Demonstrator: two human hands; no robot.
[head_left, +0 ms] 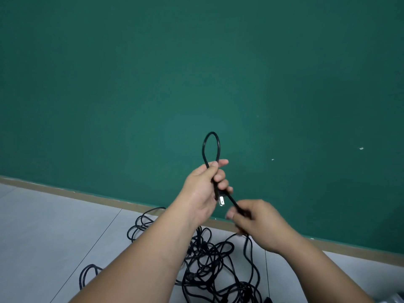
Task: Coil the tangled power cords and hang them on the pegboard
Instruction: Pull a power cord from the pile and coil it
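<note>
My left hand (pixel 203 189) grips the cord (pixel 212 132) just above its plug (pixel 221 201), one loop standing upright above it. From the plug the cord slants down-right into my right hand (pixel 260 224), which pinches it. The tangle (pixel 209 265) lies below, so slack feeds from the right.

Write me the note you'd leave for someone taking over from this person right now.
Left hand grips one black cord, a first loop standing above the fist, its plug below the palm.
Right hand pinches the same cord lower down.
The tangled pile lies on the floor by the green wall.
Done: one loop. Left: finish this coil, the other cords, hanging; no pegboard in view.
</note>
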